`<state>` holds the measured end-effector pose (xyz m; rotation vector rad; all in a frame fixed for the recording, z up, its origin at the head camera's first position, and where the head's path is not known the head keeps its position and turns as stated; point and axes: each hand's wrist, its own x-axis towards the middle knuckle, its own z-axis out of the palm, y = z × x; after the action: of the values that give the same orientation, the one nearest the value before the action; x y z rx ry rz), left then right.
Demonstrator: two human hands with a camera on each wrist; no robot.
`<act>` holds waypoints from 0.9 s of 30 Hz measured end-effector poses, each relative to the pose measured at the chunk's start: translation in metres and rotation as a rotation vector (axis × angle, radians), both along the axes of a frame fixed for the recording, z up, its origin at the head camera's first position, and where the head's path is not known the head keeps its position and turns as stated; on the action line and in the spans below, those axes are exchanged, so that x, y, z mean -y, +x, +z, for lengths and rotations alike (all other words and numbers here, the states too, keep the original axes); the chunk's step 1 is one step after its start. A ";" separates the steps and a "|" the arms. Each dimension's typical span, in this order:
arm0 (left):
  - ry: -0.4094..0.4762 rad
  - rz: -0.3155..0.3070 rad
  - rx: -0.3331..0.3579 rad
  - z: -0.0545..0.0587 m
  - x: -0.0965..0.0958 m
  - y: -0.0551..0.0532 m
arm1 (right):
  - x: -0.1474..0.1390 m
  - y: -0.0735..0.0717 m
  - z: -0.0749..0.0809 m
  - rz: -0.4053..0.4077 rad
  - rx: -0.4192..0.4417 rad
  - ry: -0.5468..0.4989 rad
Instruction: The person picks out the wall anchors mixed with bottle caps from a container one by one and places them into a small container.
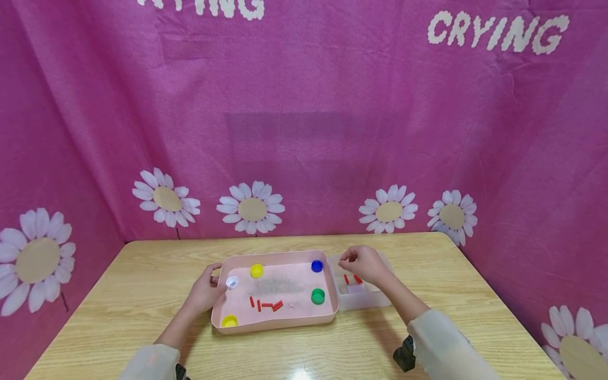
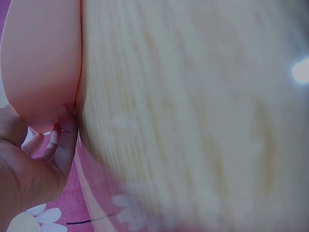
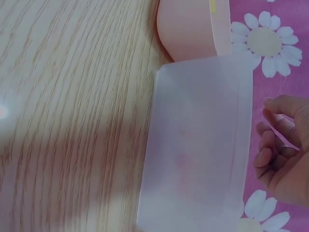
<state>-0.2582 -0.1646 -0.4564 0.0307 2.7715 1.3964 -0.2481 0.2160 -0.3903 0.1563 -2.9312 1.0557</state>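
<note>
My left hand [image 1: 207, 292] grips the left end of a shallow pink tray [image 1: 275, 324]. Its thumb goes over the rim and its fingers curl against the outer wall [image 2: 43, 77]. My right hand [image 1: 364, 263] hovers above a translucent white box [image 1: 363, 302], fingers loosely curled, nothing visible between them. Red sticks [image 1: 346, 279] lie in that box. Several more red sticks [image 1: 267, 305] lie near the tray's front. Also inside the tray are a white cap [image 1: 232, 283], two yellow caps [image 1: 256, 271], a blue cap [image 1: 316, 266] and a green cap [image 1: 317, 296].
Tray and box stand side by side on a wood-grain table [image 1: 157, 279]. A pink curtain [image 1: 304, 132] with white daisies hangs behind and at both sides. A pale rectangular piece [image 1: 356, 288] lies toward the box's front.
</note>
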 end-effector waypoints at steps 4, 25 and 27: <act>0.000 0.002 0.008 0.001 -0.001 0.001 | 0.007 0.001 0.000 0.009 -0.029 -0.028; 0.002 -0.001 0.005 0.003 -0.001 0.001 | 0.041 0.004 -0.005 0.130 -0.082 -0.028; 0.002 0.000 0.007 0.002 -0.001 0.001 | 0.043 0.004 -0.007 0.144 -0.095 -0.031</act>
<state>-0.2571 -0.1636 -0.4539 0.0259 2.7646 1.3966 -0.2446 0.1726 -0.3969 0.4100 -2.8535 1.0782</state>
